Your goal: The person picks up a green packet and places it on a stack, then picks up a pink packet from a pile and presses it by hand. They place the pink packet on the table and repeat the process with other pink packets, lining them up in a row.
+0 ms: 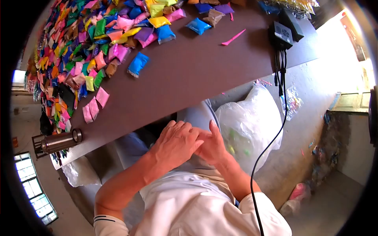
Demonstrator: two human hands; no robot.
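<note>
Well, the left hand [177, 138] overlaps the right hand [211, 147], its fingers bent, the right's partly covered; whether they grip anything I can't tell. A cloudy bag [250, 122] sits at two o'clock, insides blurred; at eleven, a blue packet [138, 64] lies before a cut-off heap [99, 27].

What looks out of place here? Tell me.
Debris litters the floor at the right of the picture, looking untidy. On the table, a slim pink stick lies alone, apart from the heaped packets.
</note>
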